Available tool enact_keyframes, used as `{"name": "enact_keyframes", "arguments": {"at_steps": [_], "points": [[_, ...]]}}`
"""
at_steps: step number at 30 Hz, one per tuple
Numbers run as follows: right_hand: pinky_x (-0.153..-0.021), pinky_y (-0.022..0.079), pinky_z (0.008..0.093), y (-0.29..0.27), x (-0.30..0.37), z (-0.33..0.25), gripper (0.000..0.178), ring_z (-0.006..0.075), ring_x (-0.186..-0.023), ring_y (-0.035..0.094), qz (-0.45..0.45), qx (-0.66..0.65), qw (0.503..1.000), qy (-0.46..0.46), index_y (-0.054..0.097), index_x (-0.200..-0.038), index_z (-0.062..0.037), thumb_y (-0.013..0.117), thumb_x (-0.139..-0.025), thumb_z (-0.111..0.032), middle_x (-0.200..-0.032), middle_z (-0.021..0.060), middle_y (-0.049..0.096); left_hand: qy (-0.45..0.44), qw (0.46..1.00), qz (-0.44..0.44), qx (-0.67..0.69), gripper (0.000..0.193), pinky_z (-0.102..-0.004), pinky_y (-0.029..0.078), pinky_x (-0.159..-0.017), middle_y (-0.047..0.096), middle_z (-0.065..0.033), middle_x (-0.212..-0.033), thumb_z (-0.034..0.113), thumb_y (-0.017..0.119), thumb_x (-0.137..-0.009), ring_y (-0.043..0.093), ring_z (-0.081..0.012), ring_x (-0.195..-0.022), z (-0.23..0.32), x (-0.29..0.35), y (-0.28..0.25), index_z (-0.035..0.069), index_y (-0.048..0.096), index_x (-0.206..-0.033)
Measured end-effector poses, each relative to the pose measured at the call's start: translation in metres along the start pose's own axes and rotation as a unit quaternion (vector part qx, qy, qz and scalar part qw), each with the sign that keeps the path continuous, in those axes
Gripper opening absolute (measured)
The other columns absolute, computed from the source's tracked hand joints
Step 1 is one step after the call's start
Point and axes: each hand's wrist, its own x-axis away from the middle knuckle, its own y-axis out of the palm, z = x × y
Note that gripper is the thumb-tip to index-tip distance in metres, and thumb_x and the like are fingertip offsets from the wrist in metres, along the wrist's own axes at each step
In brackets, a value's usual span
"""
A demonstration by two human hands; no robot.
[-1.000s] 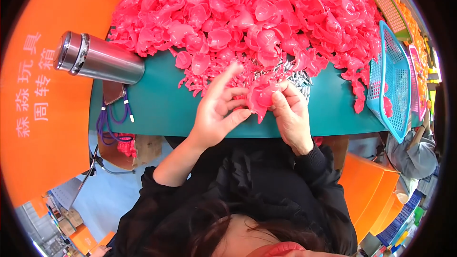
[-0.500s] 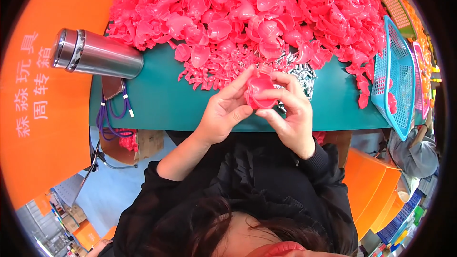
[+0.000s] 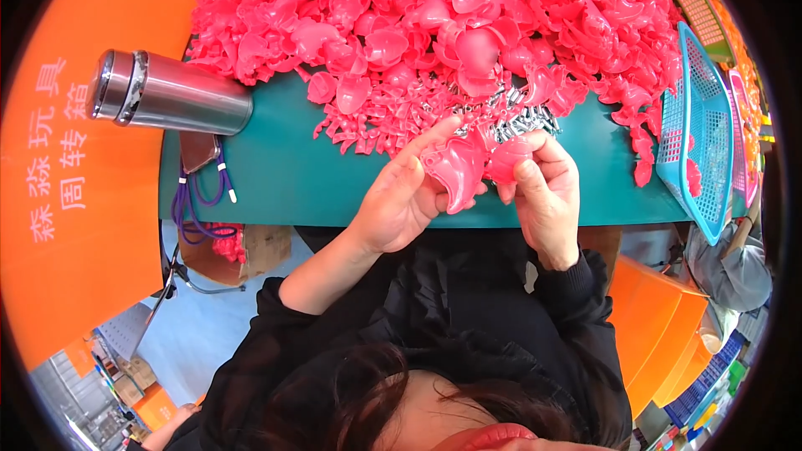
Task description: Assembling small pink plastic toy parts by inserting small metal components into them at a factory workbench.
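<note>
From my remote seat I see the left hand (image 3: 394, 202) with fingers loosely curled, cradling a curved pink shell (image 3: 455, 170) over the worktop (image 3: 292, 175). Just right of it, the right hand (image 3: 547, 200) has its fingers pinched on a rounded pink piece (image 3: 506, 160); I'd grip lightly, rims visible, since thin plastic may flex.

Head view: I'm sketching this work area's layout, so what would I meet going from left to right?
Orange panel, steel flask, left hand, pink plastic held between the hands, right hand, blue basket, pink basket.
</note>
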Motion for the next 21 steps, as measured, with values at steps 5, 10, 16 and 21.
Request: {"name": "enact_keyframes", "arguments": {"at_steps": [5,10,16,21], "points": [[-0.063,0.044,0.0226,-0.002,-0.002,0.003,0.017,0.0103,-0.067,0.054,0.028,-0.018,0.999,-0.004,0.052,-0.1,-0.0015,0.057,-0.092,-0.015,-0.088,0.006,0.059,-0.011,1.0,0.002,0.012,0.066,-0.0334,0.05,-0.083,0.052,-0.0155,-0.124,0.041,0.044,-0.097,0.061,-0.0258,-0.099,0.001,-0.001,0.0,0.004,0.02,-0.145],[-0.063,0.042,0.0197,-0.016,-0.003,-0.004,0.016,0.0081,-0.071,0.055,0.083,0.076,0.992,-0.059,0.053,-0.102,-0.0014,0.059,-0.09,-0.01,-0.089,0.0046,0.06,-0.009,0.998,0.009,0.056,0.059,-0.0319,0.05,-0.079,0.053,-0.0154,-0.122,0.038,0.041,-0.098,0.06,-0.0238,-0.096,0.003,-0.003,-0.003,0.002,0.028,-0.142],[-0.06,0.036,0.0167,-0.043,-0.007,-0.028,0.017,0.0026,-0.072,0.051,0.142,0.238,0.953,-0.12,0.055,-0.099,-0.0023,0.065,-0.086,-0.006,-0.085,-0.0005,0.06,0.15,0.953,0.083,-0.25,0.048,-0.0293,0.047,-0.082,0.056,-0.0134,-0.116,0.027,0.043,-0.099,0.058,-0.0181,-0.095,0.045,-0.018,0.006,-0.001,0.035,-0.138],[-0.066,0.039,0.0174,-0.023,-0.004,-0.009,0.015,0.0039,-0.074,0.049,0.077,0.211,0.971,-0.086,0.054,-0.096,-0.0002,0.064,-0.085,-0.002,-0.086,0.0006,0.057,0.3,0.893,0.005,-0.335,0.048,-0.0392,0.046,-0.092,0.063,-0.0151,-0.108,0.025,0.051,-0.095,0.059,-0.0236,-0.104,0.046,-0.114,0.051,0.005,0.04,-0.137]]}}
